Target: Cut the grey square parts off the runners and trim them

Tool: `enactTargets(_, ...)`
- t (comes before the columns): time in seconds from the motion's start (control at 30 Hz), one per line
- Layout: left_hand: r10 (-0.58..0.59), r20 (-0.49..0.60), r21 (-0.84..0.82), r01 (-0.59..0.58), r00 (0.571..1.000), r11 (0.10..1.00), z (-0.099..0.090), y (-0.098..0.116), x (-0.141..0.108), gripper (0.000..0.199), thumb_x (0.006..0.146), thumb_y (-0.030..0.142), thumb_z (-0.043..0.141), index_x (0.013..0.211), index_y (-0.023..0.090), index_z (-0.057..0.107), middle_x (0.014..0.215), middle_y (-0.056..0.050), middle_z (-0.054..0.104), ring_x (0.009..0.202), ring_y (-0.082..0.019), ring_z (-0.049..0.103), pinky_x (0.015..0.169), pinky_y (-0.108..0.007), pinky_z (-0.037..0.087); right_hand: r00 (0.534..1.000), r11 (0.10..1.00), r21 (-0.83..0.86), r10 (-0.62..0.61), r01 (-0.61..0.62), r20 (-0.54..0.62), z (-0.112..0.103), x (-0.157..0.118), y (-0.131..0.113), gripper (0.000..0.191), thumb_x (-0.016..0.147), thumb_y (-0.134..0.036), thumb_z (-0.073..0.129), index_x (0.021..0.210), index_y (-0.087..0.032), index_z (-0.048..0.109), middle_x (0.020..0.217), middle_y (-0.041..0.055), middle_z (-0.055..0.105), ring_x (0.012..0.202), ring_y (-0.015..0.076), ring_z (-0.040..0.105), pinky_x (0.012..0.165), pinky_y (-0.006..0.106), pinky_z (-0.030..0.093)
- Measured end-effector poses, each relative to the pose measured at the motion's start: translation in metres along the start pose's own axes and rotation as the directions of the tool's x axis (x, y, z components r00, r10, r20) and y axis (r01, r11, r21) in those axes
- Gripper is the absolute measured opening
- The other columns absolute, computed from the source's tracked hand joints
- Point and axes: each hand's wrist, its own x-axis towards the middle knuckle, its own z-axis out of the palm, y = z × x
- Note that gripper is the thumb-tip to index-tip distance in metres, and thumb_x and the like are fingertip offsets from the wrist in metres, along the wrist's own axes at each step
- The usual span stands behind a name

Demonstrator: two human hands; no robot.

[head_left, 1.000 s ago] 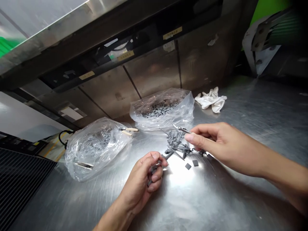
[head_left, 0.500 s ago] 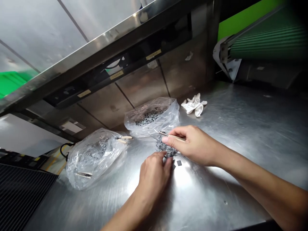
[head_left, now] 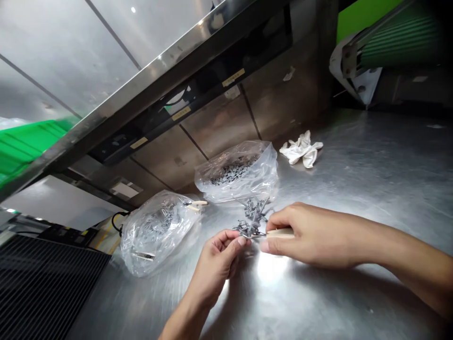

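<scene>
Pinching at a spiky tangle of small grey pieces (head_left: pixel 254 218) on the brushed stainless bench (head_left: pixel 357 160) — the left hand (head_left: pixel 217 267) draws its fingertips (head_left: pixel 241 241) narrow at the tangle's edge, though whether a piece sits between them can't be told. The right hand (head_left: pixel 304 236) closes around a cream-handled tool (head_left: pixel 279 232), its slim metal tip right at the tangle. Plenty is left: the rear clear plastic bag (head_left: pixel 235 185) and the front clear plastic bag (head_left: pixel 157 238) both hold grey pieces — crumpled white gloves (head_left: pixel 300 148) lie beyond.
</scene>
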Motion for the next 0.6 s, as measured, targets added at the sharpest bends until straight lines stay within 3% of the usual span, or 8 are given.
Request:
enactTargets(0.1,-0.031,0.032,-0.106,0.034,0.999,0.994,-0.003,-0.009,0.0,0.037,0.081,0.048,0.074,0.093,0.018,0.057,0.076,0.002,0.059,0.048,-0.004,0.026,0.042,-0.021,0.018,1.0,0.997,-0.079,0.017,-0.017,0.002,0.009,0.003,0.0,0.042,0.087,-0.062,0.057,0.074,-0.023,0.066,0.066,-0.0009,0.064,0.056,0.0155,0.054,0.047,0.029,0.03)
enactTargets(0.23,-0.026,0.081,-0.162,0.039,0.996,0.986,-0.008,-0.016,0.001,0.033,0.084,0.046,0.072,0.094,0.018,0.058,0.075,0.002,0.06,0.049,-0.004,0.029,0.044,-0.021,0.019,1.0,0.989,-0.146,0.022,-0.022,-0.003,0.016,0.007,0.001,0.039,0.091,-0.059,0.055,0.077,-0.025,0.067,0.069,-0.0013,0.068,0.059,0.016,0.058,0.049,0.029,0.033)
enactTargets(0.33,0.024,0.086,-0.056,-0.019,0.996,0.998,-0.012,-0.018,-0.001,0.027,0.087,0.043,0.07,0.094,0.018,0.061,0.074,0.003,0.059,0.054,-0.006,0.037,0.048,-0.021,0.027,1.0,0.984,-0.178,0.025,-0.024,0.005,0.018,0.008,0.0,0.036,0.092,-0.055,0.055,0.076,-0.024,0.067,0.067,-0.0017,0.066,0.058,0.0154,0.057,0.048,0.028,0.032)
enactTargets(0.43,0.133,0.073,0.114,-0.141,0.988,0.983,-0.014,-0.016,-0.004,0.018,0.09,0.036,0.067,0.091,0.018,0.066,0.081,0.001,0.064,0.072,-0.011,0.05,0.065,-0.023,0.039,0.999,0.982,-0.188,0.02,-0.015,0.026,0.018,0.008,0.0,0.035,0.092,-0.054,0.056,0.079,-0.024,0.069,0.066,-0.0015,0.067,0.057,0.0153,0.056,0.048,0.027,0.031)
enactTargets(0.6,0.204,0.086,0.282,-0.22,0.975,0.934,-0.012,-0.017,-0.009,0.013,0.094,0.032,0.06,0.093,0.021,0.066,0.086,0.001,0.066,0.082,-0.015,0.056,0.074,-0.027,0.041,0.999,0.972,-0.233,-0.027,0.035,0.039,0.019,0.007,-0.002,0.032,0.093,-0.052,0.056,0.088,-0.024,0.071,0.069,-0.0006,0.069,0.058,0.0161,0.058,0.05,0.028,0.032)
